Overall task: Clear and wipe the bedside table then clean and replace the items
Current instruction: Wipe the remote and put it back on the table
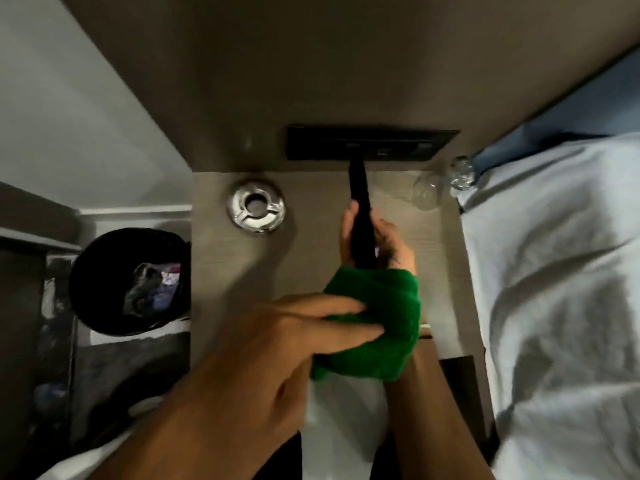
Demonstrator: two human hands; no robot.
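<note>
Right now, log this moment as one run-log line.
right hand: grips black remote | left hand: presses green cloth to remote's near end | ashtray, glass: on bedside table

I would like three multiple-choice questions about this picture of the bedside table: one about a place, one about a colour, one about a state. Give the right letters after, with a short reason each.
1. Where does the metal ashtray stand on the bedside table?
A. at the back left
B. at the front right
C. under the cloth

2. What colour is the cloth?
A. white
B. green
C. blue

3. What is the right hand doing?
A. resting open on the bed
B. gripping a black remote
C. lifting the ashtray

Answers: 1 A, it sits near the wall, on the bin's side. 2 B, the cloth under the left hand is bright green. 3 B, its fingers wrap the slim dark remote.
</note>
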